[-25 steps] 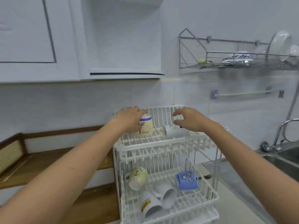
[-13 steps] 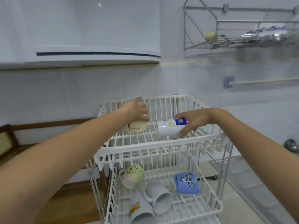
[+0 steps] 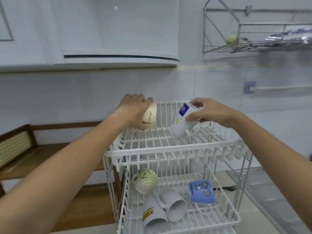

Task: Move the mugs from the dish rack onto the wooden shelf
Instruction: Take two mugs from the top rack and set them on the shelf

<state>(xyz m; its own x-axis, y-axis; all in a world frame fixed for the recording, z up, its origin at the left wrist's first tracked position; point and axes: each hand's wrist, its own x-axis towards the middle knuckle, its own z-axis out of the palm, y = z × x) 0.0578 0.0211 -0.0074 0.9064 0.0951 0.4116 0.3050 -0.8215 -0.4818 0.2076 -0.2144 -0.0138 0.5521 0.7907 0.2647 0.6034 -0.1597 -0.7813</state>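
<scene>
Mugs are now coming up off the dish rack (image 3: 177, 152): the left hand (image 3: 133, 110) is gripping the cream mug (image 3: 150, 116) at the top tier's back-left corner, the right hand (image 3: 209, 113) is tilting the white mug (image 3: 181, 123), lower edge barely clear; shelf transfer is starting

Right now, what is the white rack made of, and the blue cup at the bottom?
The white dish rack looks like plastic or plastic-coated wire: thick, rounded, matte white bars. The look leaves that open. The blue mug looks like glazed ceramic: smooth, with a soft sheen, a thick wall and a printed cartoon face.
</scene>
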